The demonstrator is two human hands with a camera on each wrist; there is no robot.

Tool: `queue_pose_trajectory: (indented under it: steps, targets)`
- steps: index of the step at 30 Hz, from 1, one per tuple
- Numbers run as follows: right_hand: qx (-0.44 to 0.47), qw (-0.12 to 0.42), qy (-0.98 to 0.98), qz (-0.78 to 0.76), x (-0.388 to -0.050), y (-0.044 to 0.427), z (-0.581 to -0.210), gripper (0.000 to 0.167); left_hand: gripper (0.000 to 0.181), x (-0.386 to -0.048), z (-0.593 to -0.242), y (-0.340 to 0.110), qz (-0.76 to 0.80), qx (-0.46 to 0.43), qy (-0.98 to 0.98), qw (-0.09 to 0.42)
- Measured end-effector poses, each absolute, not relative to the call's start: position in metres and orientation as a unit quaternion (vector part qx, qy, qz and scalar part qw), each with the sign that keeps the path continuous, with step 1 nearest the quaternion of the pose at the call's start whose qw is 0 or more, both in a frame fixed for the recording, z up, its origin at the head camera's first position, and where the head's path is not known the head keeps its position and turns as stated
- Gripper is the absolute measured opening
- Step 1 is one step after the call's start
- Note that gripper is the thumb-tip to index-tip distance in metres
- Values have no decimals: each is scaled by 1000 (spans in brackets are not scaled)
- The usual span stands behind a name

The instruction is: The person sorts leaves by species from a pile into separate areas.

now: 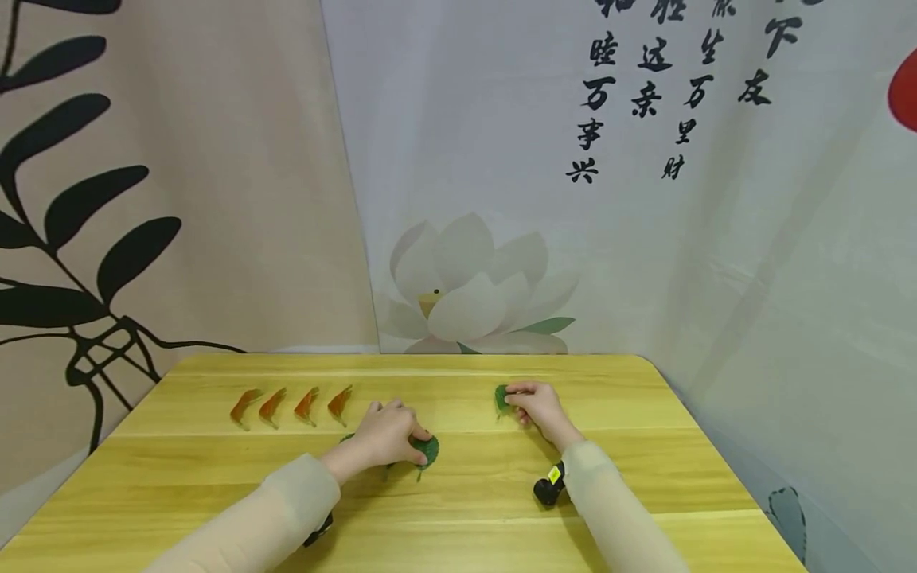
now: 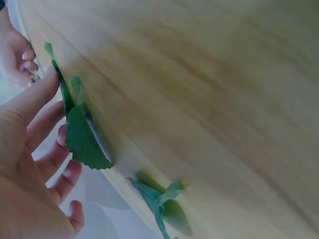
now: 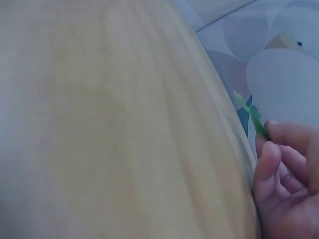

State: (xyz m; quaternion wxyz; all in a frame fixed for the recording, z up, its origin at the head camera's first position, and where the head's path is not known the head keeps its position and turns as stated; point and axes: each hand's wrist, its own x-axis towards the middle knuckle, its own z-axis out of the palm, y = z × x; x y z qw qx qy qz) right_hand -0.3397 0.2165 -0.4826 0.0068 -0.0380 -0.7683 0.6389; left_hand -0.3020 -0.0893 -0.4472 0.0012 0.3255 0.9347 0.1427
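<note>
My left hand (image 1: pixel 387 436) pinches a green toothed leaf (image 1: pixel 428 450) between thumb and fingers, low over the table. In the left wrist view a second green leaf (image 2: pixel 85 139) is right beside the pinched one, partly overlapping it. A third green leaf (image 2: pixel 155 199) lies on the wood a little apart; the hand mostly covers these two in the head view. Farther right, my right hand (image 1: pixel 539 407) pinches another green leaf (image 1: pixel 501 400) by thumb and fingertips. This leaf (image 3: pixel 256 120) appears edge-on in the right wrist view.
Several orange-brown curled leaves (image 1: pixel 304 407) lie in a row at the back left of the wooden table (image 1: pixel 573 509). A printed curtain (image 1: pixel 501 119) hangs behind the table's far edge. A black wrist device (image 1: pixel 549 485) juts from the right sleeve.
</note>
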Motion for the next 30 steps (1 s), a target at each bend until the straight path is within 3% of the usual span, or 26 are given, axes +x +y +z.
queue_pose_trajectory:
  steps: [30]
  targets:
    - [27,-104,-810,577,-272,179,-457,22,34,-301,-447,-93,175,299,938,10]
